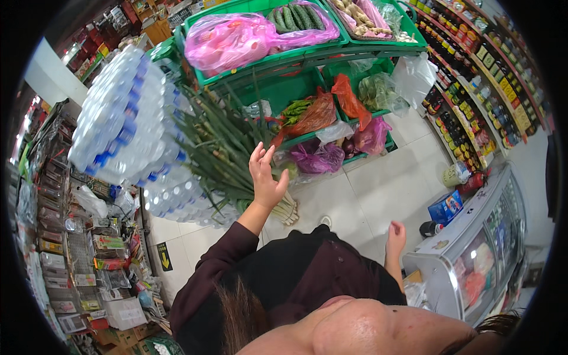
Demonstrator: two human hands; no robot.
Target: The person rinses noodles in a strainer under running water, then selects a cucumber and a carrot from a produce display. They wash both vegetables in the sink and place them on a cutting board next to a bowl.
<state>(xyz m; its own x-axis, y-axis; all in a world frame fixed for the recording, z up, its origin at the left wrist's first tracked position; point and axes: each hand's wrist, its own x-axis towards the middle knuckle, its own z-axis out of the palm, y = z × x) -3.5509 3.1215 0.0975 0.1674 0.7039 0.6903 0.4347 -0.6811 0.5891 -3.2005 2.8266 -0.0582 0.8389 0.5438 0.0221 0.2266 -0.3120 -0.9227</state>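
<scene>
My left hand (267, 177) is raised with spread fingers and holds nothing; behind it lies a large bunch of long green onions (226, 151), their white root ends (285, 210) pointing towards me. My right hand (395, 238) hangs at my right side, its fingers partly curled; whether anything is in it cannot be told. Ahead stands a green crate rack (306, 55) with cucumbers (296, 17) and a pink plastic bag (228, 42) on top. Lower crates hold green peppers (296, 112), an orange-red bag (350, 100) and purple bags (317, 156).
Shrink-wrapped water bottles (128, 120) are stacked left of the onions. Packaged goods hang on a rack (80, 257) at the far left. Shelves of sauce bottles (492, 75) stand at the upper right. A glass-fronted freezer (426, 262) is beside my right arm. Tiled floor (364, 191) lies ahead.
</scene>
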